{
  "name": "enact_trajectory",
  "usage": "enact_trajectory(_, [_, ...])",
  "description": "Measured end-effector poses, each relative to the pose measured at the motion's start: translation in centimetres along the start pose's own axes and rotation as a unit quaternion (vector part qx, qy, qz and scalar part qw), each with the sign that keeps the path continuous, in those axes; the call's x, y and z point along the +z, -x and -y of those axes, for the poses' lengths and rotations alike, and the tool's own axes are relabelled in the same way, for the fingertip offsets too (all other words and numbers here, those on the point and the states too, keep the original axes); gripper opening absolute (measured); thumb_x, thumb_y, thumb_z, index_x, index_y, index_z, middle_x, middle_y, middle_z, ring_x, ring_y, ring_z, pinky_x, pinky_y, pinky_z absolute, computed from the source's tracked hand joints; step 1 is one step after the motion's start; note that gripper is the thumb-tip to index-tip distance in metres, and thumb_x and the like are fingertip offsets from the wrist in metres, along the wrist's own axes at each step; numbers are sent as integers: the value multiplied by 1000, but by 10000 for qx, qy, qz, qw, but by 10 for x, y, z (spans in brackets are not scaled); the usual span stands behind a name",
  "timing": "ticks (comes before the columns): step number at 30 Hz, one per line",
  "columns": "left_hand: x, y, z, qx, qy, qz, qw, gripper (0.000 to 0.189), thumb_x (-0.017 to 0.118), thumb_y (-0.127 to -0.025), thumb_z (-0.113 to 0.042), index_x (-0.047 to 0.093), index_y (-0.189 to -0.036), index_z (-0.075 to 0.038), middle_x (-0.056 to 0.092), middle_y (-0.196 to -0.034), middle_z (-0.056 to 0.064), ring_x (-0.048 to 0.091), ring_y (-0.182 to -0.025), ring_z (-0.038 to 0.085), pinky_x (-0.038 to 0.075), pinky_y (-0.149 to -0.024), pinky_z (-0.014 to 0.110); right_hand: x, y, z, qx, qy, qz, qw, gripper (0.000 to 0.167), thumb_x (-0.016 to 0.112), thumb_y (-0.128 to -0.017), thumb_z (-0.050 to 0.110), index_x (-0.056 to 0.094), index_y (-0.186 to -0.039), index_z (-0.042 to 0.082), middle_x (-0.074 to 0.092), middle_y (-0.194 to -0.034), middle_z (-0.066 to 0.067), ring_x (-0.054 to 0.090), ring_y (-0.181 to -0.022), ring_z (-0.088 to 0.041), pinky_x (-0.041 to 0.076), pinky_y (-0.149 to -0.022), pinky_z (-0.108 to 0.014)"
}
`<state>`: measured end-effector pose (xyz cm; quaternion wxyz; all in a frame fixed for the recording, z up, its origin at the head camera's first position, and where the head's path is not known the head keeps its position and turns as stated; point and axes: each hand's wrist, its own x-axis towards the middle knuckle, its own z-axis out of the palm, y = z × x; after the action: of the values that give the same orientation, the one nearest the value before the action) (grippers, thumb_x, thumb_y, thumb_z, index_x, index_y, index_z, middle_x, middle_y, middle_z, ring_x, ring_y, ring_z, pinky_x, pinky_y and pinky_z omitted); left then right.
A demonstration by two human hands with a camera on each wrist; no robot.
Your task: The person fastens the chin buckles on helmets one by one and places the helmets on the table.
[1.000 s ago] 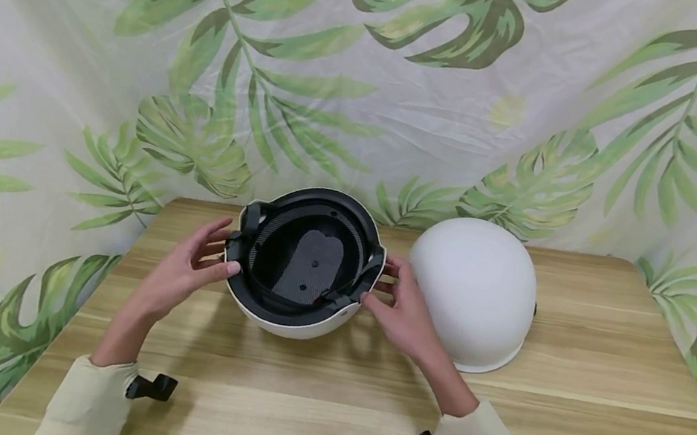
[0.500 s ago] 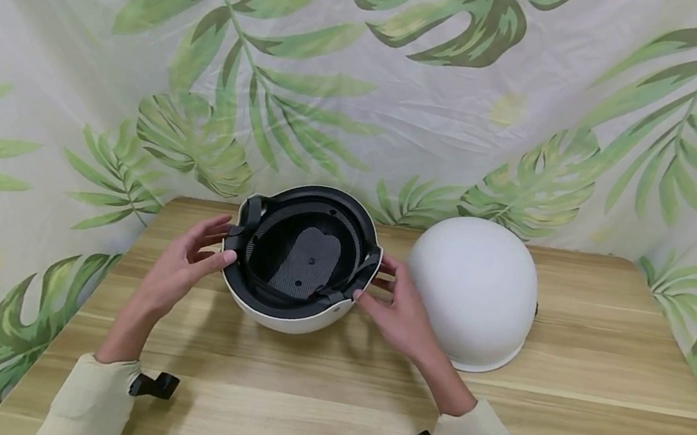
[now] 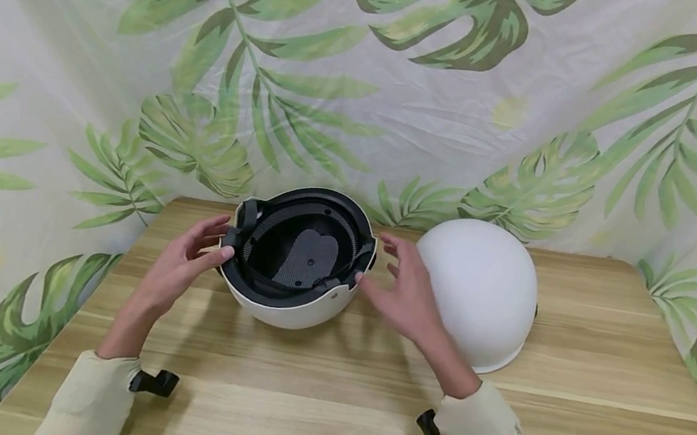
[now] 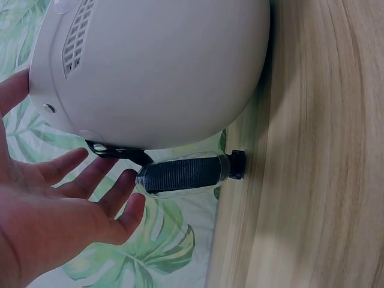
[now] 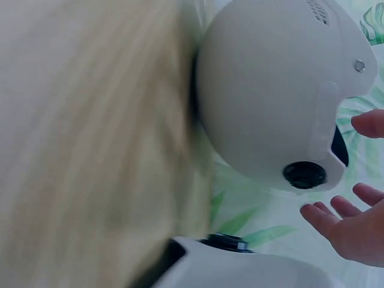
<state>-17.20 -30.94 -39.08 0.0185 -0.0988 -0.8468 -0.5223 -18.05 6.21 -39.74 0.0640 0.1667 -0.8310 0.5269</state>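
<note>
An upturned white helmet (image 3: 301,308) with a black lining and straps rests on the table. The left hand (image 3: 174,270) is at its left side, thumb on the rim and other fingers outside the shell. In the left wrist view, those fingers (image 4: 123,192) are extended loosely beside a black strap and a black mesh pad (image 4: 183,174) in a clear cover. Beside the right rim, the right hand (image 3: 408,294) has its fingers spread. The right wrist view shows a gap between its fingers (image 5: 321,219) and the shell, near a round black knob (image 5: 305,174).
Dome up, a second white helmet (image 3: 476,289) stands just right of the right hand. Both helmets are on a wood-grain table (image 3: 291,419), toward its back edge. A leaf-print cloth (image 3: 429,132) hangs behind it. Both sleeves carry small black mounts (image 3: 155,382) at the wrists.
The upturned helmet has shifted slightly left and its opening now tilts a bit more. The right hand's fingers have come away from the rim; the left thumb stays at the left edge.
</note>
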Motion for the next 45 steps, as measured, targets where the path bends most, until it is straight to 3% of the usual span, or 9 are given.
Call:
enact_trajectory(5, [-1, -1, 1, 1, 13, 8, 10000, 64, 60, -108, -23, 36, -164, -4, 49, -158, 23, 49, -130, 2, 45, -98, 7, -7, -16, 15, -660, 410, -175, 9968, 64, 79, -93, 20, 54, -150, 4, 58, -149, -16, 56, -139, -35, 51, -115, -52])
enact_trajectory(12, [-1, 0, 2, 111, 80, -5, 9999, 63, 61, -108, -21, 37, -164, -4, 48, -159, 23, 50, -128, -2, 45, -98, 7, -1, -43, 29, -1140, 664, 484, 9901, 60, 76, -98, 28, 56, -152, 12, 59, -152, -9, 58, -139, -31, 50, -115, -47])
enact_trajectory(16, [0, 0, 2, 151, 104, 48, 9998, 64, 62, -107, -20, 37, -164, -5, 48, -160, 22, 50, -129, 0, 46, -98, 7, 4, -51, 26, -1314, 743, 760, 9856, 60, 76, -98, 28, 56, -152, 11, 60, -152, -10, 60, -138, -31, 51, -115, -48])
enact_trajectory(29, [0, -2, 6, 336, 286, -4, 9990, 59, 57, -109, -16, 38, -162, 0, 47, -158, 27, 52, -132, 0, 47, -100, 8, 9, -41, -1, -1435, 1082, 1235, 9759, 55, 78, -97, 32, 63, -146, 12, 64, -147, -7, 57, -142, -26, 47, -119, -46])
enact_trajectory(35, [1, -3, 11, 344, 249, 5, 9991, 57, 57, -109, -17, 41, -161, -1, 59, -144, 2, 55, -131, 2, 48, -100, 9, 9, -37, -10, -1624, 1025, 1181, 9743, 54, 80, -95, 31, 65, -143, 11, 68, -143, -6, 60, -140, -25, 48, -118, -44])
enact_trajectory(37, [1, -3, 12, 323, 249, 23, 9992, 57, 57, -109, -18, 41, -161, -2, 58, -143, -1, 55, -130, 2, 48, -100, 9, 8, -37, -13, -1664, 1009, 1189, 9736, 54, 81, -94, 31, 66, -142, 13, 69, -143, -5, 60, -139, -24, 47, -118, -43])
enact_trajectory(42, [2, -4, 14, 224, 249, 30, 9994, 59, 58, -108, -19, 40, -162, -5, 56, -147, 9, 56, -128, 2, 49, -99, 9, 8, -35, -16, -1686, 964, 1219, 9733, 54, 81, -94, 31, 66, -143, 14, 68, -144, -5, 59, -140, -24, 47, -119, -45])
enact_trajectory(45, [4, -5, 13, 145, 296, -4, 9995, 60, 60, -108, -18, 40, -162, -4, 56, -146, 9, 59, -124, 0, 52, -97, 11, 8, -34, -16, -1632, 958, 1259, 9738, 54, 80, -95, 31, 65, -144, 15, 67, -145, -4, 58, -141, -25, 47, -119, -45])
